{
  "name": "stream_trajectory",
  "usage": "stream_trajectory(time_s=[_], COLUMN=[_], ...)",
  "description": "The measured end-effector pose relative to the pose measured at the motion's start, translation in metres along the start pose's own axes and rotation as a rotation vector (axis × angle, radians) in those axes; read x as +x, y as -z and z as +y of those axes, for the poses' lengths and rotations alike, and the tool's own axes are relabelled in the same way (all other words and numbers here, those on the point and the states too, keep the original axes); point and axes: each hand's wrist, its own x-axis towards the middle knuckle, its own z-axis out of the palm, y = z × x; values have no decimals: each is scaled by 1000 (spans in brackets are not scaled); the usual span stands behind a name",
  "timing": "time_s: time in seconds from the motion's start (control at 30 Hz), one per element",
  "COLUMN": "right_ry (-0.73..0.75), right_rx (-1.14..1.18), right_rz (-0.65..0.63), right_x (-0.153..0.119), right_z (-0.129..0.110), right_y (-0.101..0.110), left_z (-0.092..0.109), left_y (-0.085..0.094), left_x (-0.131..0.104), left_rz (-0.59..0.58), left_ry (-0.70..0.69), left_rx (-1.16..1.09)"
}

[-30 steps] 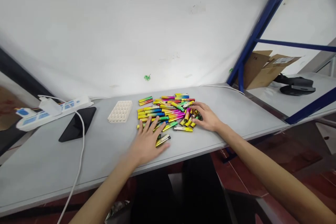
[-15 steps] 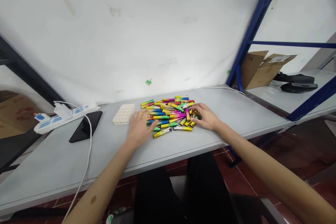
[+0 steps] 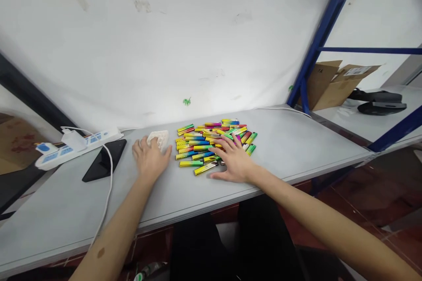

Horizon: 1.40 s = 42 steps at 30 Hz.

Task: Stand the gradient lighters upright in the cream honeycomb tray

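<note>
A loose heap of shiny lighters [image 3: 198, 142], in yellow, green, blue, red and magenta, lies mid-table. My right hand [image 3: 235, 162] is spread flat over the front right of this heap, fingers apart, hiding some of the lighters. To the left of the heap is a small white tray [image 3: 162, 137] with rows of cells. Over its left and front part my left hand [image 3: 150, 158] reaches with fingers apart. Whether those fingertips touch the tray I cannot tell.
A black phone [image 3: 103, 161] lies on the grey table [image 3: 184, 193] at left, beside a white power strip [image 3: 92, 141] with plugs and a trailing cable [image 3: 110, 184]. A white wall stands behind. Blue shelf posts [image 3: 316, 48] and a cardboard box [image 3: 339, 83] are at right.
My left hand has moved left from the heap to the white tray. My right hand has shifted left and nearer, flattening over the lighters. Several lighters at the right now lie spread out.
</note>
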Motion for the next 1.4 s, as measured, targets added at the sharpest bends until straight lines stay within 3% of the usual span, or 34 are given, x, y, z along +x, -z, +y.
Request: stream_trajectory(time_s=[0.03, 0.07, 0.17, 0.27, 0.33, 0.53, 0.87, 1.23, 1.4], right_ry=[-28, -61, -197, -321, -347, -355, -369, -339, -343], right_rx=[-12, -28, -76, -85, -77, -65, -53, -34, -43], right_rz=[-5, -9, -38, -125, -180, -198, -213, -180, -198], right_x=[-1, -4, -16, -21, -18, -7, 4, 12, 10], right_z=[2, 5, 19, 32, 38, 52, 74, 90, 90], right_y=[1, 2, 6, 8, 8, 5, 4, 0, 1], left_z=[6, 14, 40, 61, 68, 77, 92, 96, 101], left_y=[4, 6, 8, 1, -5, -15, -27, -37, -33], left_x=[-6, -13, -33, -40, -35, -15, 0, 9, 6], left_rz=[48, 7, -216, -431, -481, -481, -491, -442, -409], left_ry=[-51, -181, -448, -496, -483, -474, -439, -424, -425], left_rx=[-23, -49, -81, -92, -93, -83, -80, -99, -80])
